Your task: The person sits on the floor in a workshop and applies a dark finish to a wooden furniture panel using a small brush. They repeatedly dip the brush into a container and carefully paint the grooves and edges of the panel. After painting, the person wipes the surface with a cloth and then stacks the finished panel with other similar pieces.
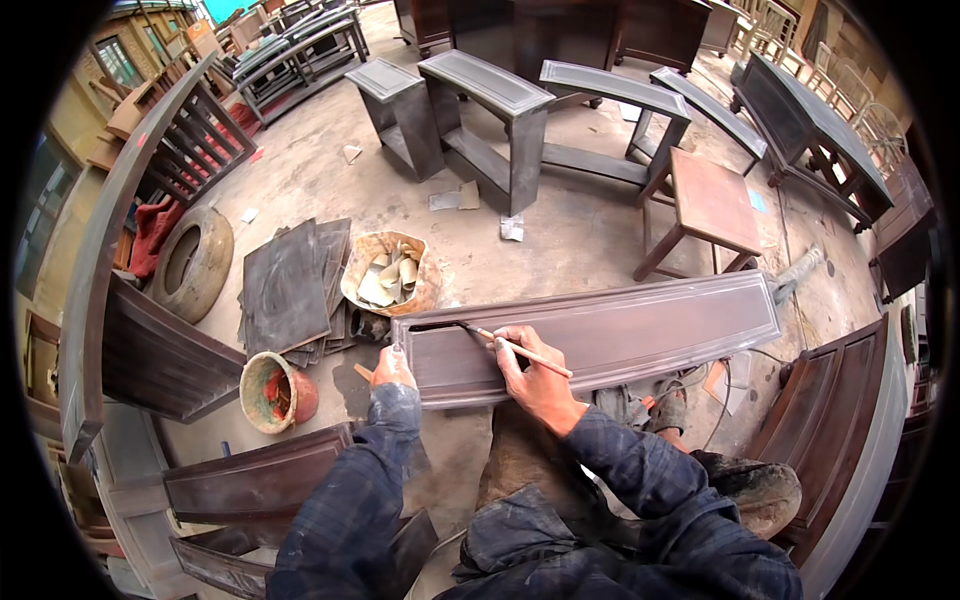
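A long dark wooden panel [620, 345] with a raised, moulded border lies across in front of me, above my lap. My right hand [538, 378] is closed in a pen-like grip on a thin paintbrush [520, 352] with a light wooden handle. Its dark tip meets the panel near the far left corner, where a black, wet-looking streak [435, 326] runs along the inner border. My left hand [393, 368] is closed round the panel's left end, thumb up on the edge. A small light-wood piece pokes out beside that hand; what it belongs to is hidden.
A bucket [249, 402] with reddish contents stands left of the panel. Beyond are stacked dark boards [285, 290], a sack [428, 285] of curled scraps and a tyre [195, 262]. A brown stool [712, 200] and several narrow tables stand ahead; carved furniture flanks both sides.
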Demonstrator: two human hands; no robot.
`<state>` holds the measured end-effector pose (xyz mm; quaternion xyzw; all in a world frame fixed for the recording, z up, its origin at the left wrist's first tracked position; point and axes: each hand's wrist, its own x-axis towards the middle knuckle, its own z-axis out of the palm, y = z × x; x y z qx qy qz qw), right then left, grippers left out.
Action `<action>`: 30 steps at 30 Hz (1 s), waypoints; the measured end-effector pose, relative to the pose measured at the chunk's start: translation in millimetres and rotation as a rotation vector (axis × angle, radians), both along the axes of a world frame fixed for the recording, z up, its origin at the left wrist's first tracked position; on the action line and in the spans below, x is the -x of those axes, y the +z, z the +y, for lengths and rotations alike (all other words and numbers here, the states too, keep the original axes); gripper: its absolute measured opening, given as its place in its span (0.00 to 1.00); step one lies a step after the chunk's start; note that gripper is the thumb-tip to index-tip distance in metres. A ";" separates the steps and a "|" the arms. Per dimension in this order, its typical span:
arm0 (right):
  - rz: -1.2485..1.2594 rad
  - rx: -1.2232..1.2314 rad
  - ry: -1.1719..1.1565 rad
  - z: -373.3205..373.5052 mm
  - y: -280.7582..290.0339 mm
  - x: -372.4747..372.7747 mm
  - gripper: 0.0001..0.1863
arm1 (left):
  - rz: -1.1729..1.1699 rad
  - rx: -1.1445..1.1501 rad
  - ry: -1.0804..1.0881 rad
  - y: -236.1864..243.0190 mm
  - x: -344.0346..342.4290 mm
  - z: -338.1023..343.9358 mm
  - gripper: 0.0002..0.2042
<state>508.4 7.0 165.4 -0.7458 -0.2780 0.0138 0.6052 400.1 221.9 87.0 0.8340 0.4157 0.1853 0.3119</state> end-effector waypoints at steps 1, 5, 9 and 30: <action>-0.006 -0.024 -0.022 -4.6 -0.6 -2.4 0.07 | 0.019 -0.012 -0.003 2.3 -1.5 -2.2 0.13; -0.022 -0.026 -0.059 -21.3 4.2 -8.9 0.07 | 0.000 -0.026 -0.007 -1.1 -0.4 1.3 0.13; -0.007 -0.002 -0.085 -41.0 8.3 -19.3 0.06 | -0.022 -0.031 -0.005 -9.3 -1.0 4.7 0.12; -0.083 0.170 -0.217 -141.4 31.2 -69.5 0.07 | 0.056 -0.040 -0.014 -21.2 -0.1 22.2 0.17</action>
